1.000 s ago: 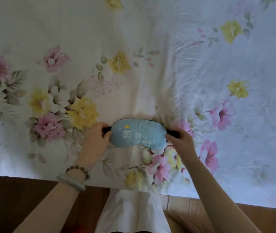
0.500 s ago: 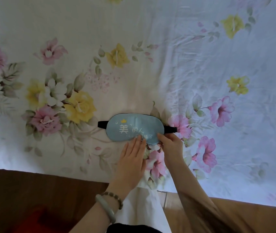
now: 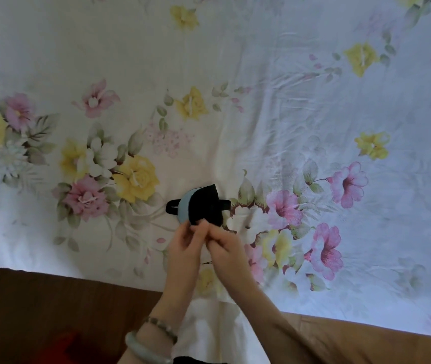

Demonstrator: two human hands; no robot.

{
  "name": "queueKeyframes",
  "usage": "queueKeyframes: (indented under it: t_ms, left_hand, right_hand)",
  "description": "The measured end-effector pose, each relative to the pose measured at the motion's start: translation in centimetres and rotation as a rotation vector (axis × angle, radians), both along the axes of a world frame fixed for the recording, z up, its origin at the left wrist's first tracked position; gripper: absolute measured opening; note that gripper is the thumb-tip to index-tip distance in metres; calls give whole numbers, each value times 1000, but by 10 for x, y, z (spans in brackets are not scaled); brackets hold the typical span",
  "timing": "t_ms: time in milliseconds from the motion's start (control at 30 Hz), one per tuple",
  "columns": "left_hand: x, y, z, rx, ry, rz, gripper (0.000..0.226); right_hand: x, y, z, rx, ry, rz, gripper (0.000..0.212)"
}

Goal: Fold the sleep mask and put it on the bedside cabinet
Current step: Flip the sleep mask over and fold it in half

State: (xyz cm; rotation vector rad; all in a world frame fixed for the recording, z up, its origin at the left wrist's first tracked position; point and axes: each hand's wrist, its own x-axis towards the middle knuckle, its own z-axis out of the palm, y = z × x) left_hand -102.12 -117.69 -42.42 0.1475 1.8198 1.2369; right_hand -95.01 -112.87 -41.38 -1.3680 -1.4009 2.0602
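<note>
Our left hand (image 3: 185, 248) and right hand (image 3: 224, 245) meet at the near edge of the soft blue-fronted, black-backed sleep mask (image 3: 201, 206), fingers closed in a pinch on that edge. Half a second ago the mask lay flat with its blue printed face up; now its right half is turned over onto the left, so the black lining shows and only a blue sliver remains at the mask's left. We judge the fold nearly made, with pressing it flat and carrying it off left to do. The black elastic strap (image 3: 171, 206) sticks out at both ends of the mask. The mask rests on the floral bedsheet (image 3: 261, 101), near the bed's edge, with the dark wooden floor (image 3: 38, 311) below. Beyond the mask the bed is open. No bedside cabinet is in view.
</note>
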Motion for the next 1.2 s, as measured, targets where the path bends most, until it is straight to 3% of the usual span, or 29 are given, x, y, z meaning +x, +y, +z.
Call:
queueKeyframes:
  t_ms: [100,200,333,400,467,533,567,633,700,733,800,867,967,1033,1133,1200]
  left_hand:
    - [-12,5,-9,-141,80,40,11]
    - [-15,14,-4,-157,120,2,14]
    - [-3,19,32,-81,312,-199,15]
    - [3,19,53,23,360,-253,12]
    - [3,19,74,116,370,-308,15]
    - [1,15,86,187,315,-328,18]
    - [-3,13,88,206,268,-306,15]
    - [-13,8,81,189,208,-211,11]
    - [-28,4,64,118,213,-126,19]
    - [-37,2,53,77,238,-116,26]
    - [-52,0,29,-15,300,-149,32]
    - [-62,1,-1,-114,335,-187,28]
    - [-74,3,-41,-238,379,-212,16]
    - [-84,2,-58,-319,439,-171,21]
    - [-94,-3,-67,-324,450,-139,40]
    - [-97,-6,-67,-286,518,-283,53]
  right_hand:
    - [0,-12,-4,-24,-3,10,43]
    - [16,-6,-12,-130,-126,-251,46]
    - [40,8,-33,-657,-90,-661,18]
    - [44,12,-34,-909,27,-720,27]
    - [42,14,-29,-1018,162,-725,35]
    - [37,17,-31,-891,166,-567,13]
    - [32,22,-34,-866,150,-544,17]
    - [33,36,-37,-740,-58,-461,44]
    - [49,47,-39,-589,123,-581,26]
    - [50,55,-38,-638,289,-653,24]
    - [54,65,-43,-710,312,-767,49]
    - [55,72,-55,-643,218,-778,47]
    - [52,71,-63,-534,58,-673,24]
    - [50,70,-69,-308,-142,-535,14]
    - [44,68,-70,-22,-313,-347,26]
    - [38,67,-71,87,-361,-198,32]
